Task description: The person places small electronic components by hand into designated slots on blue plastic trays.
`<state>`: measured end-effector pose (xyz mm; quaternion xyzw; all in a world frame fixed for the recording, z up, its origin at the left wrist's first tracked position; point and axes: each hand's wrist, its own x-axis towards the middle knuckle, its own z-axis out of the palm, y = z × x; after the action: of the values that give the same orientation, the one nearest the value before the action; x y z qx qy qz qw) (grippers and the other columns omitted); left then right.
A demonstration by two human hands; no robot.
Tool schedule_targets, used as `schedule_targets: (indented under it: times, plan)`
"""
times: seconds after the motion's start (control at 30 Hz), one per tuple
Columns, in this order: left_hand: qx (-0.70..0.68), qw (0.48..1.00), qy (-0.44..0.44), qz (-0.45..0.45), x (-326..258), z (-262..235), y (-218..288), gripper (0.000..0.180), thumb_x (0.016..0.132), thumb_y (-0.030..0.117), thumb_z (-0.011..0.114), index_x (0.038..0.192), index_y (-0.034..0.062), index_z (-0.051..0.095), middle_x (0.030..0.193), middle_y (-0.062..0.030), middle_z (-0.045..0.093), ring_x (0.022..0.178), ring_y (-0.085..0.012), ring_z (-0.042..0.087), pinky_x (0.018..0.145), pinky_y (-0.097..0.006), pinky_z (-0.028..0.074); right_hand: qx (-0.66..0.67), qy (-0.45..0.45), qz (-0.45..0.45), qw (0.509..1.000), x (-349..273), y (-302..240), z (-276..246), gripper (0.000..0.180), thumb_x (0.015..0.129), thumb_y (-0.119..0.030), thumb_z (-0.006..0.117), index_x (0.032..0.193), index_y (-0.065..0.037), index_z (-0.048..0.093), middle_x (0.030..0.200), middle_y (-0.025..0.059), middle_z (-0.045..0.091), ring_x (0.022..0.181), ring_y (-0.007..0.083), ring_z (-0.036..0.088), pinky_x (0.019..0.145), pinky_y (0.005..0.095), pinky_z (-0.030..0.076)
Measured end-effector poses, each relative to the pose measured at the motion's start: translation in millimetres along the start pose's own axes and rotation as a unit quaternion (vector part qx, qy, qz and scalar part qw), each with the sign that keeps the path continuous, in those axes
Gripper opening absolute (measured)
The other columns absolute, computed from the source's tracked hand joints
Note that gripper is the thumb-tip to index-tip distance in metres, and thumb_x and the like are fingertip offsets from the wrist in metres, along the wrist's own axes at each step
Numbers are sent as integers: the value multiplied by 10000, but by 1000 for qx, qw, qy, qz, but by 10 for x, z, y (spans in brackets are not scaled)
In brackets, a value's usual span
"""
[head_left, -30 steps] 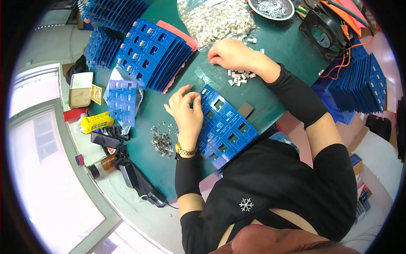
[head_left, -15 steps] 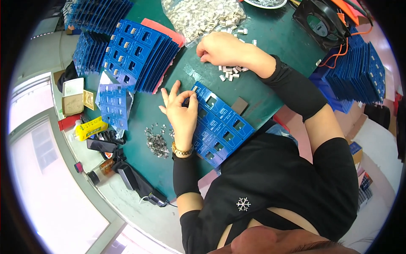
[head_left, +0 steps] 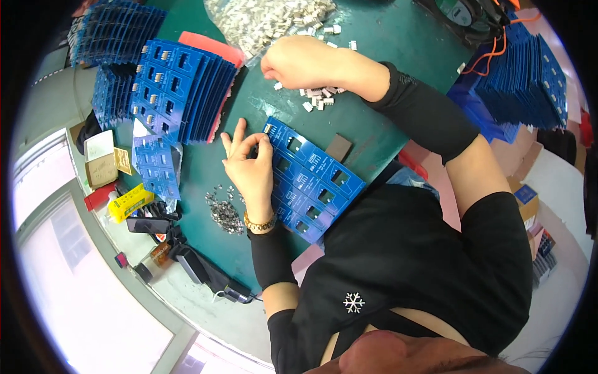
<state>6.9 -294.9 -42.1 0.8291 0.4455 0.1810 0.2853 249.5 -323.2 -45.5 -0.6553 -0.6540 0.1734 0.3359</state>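
The left hand (head_left: 249, 167) pinches thumb and forefinger at the top corner of the blue circuit board panel (head_left: 311, 181) lying on the green mat (head_left: 386, 37). The right hand (head_left: 298, 61), fingers curled, picks among small white connectors (head_left: 319, 100); its grip is hidden.

Glossy blue circuit panel (head_left: 311, 181), matt green tabletop (head_left: 374, 37)
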Motion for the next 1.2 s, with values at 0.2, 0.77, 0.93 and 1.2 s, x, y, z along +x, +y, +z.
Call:
schedule_targets:
  times: [0.2, 0.77, 0.93, 1.2]
  plan:
    - [14, 1000, -2, 2, -3, 14, 17, 64, 819, 197, 701, 840, 156, 745, 1374, -48, 557, 1411, -387, 296, 1085, -701, 62, -17, -29, 22, 999, -26, -78, -56, 161, 787, -136, 657, 887, -20, 707, 810, 180, 683, 800, 353, 666, 718, 422, 519]
    - [137, 988, 22, 72, -91, -224, 61, 71, 837, 225, 699, 875, 165, 709, 1380, -108, 534, 1404, -415, 280, 1066, -712, 102, -59, -71, -34, 995, -68, -159, -7, 95, 693, -75, 686, 788, -69, 692, 751, 125, 673, 767, 319, 672, 652, 416, 513]
    - [78, 981, 175, 10, -274, -784, -574, 87, 838, 102, 694, 900, 41, 687, 1085, -129, 655, 1029, -305, 615, 899, -361, 476, -93, -38, -72, 992, -108, -124, 43, 65, 706, -62, 661, 765, -73, 686, 756, 110, 682, 766, 295, 680, 647, 396, 519]
    - [141, 974, 153, -88, -476, -787, -950, 105, 838, 224, 703, 913, 153, 722, 1192, -60, 621, 1163, -279, 532, 1042, -532, 316, -79, -78, -59, 992, -43, -132, 54, 112, 763, -129, 727, 836, -50, 693, 834, 102, 652, 795, 254, 647, 688, 351, 502]
